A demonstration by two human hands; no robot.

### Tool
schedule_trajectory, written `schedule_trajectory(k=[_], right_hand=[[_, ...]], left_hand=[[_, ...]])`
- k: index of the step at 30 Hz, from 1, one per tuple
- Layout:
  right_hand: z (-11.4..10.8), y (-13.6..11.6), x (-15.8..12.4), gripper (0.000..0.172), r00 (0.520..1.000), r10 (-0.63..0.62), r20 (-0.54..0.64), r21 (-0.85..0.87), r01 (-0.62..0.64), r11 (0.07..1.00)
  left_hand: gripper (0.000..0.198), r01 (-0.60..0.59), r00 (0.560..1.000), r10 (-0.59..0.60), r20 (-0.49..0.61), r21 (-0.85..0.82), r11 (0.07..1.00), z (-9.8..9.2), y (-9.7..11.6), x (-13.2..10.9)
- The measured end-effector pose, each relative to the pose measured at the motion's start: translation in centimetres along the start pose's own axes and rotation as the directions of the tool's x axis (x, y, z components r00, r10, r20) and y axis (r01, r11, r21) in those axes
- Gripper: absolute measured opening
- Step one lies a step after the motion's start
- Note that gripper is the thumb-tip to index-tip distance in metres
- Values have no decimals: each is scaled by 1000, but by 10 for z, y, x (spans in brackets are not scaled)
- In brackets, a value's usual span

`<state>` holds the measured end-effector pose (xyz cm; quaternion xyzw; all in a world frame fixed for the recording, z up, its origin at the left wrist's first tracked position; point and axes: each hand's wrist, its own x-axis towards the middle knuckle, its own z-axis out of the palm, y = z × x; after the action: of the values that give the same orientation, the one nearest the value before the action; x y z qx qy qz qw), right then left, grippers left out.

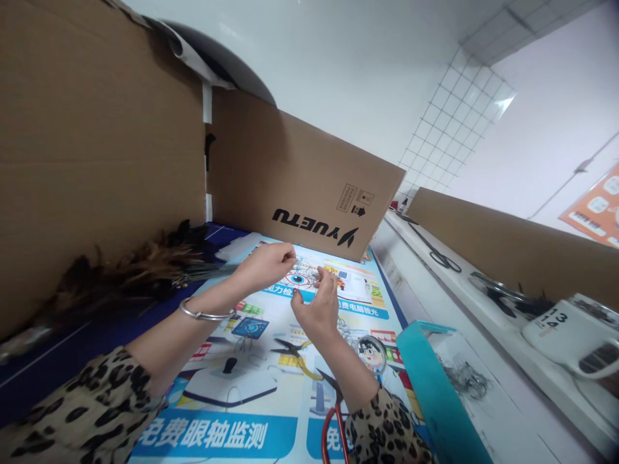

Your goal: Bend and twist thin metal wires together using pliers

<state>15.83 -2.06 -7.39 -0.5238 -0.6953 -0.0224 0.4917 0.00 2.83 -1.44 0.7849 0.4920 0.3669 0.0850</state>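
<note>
My left hand (271, 265) is closed in a pinch near the middle of the printed mat (285, 328). Whatever its fingertips hold, if anything, is too fine to make out. To its right, my right hand (320, 308) has its thumb and fingers apart, with the fingertips pointing toward the left hand. A loose tangle of thin wire (309, 276) shows between the two hands, hard to separate from the print behind it. Below them lie yellow-handled pliers (304, 366), and red-handled cutters (336, 412) lie partly under my right forearm.
Brown feathers (145, 264) with thin stems lie at left, beside cardboard panels (300, 174). At right stands a teal box (440, 393), with tangled wire (467, 380) beside it. A ledge holds scissors (445, 260) and a white mug (556, 335).
</note>
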Motion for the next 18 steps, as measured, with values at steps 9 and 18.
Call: schedule_trajectory(k=[9,18], right_hand=[[-2,-9,-2,65,998,-62,-6,-3,62,998],[-4,-3,-4,34,994,-100,39,71,97,993]], left_hand=[[15,12,1000,-12,-14,-15,1000,2,4,-2],[16,-26,1000,25,-3,-19,1000,-4,2,-1]])
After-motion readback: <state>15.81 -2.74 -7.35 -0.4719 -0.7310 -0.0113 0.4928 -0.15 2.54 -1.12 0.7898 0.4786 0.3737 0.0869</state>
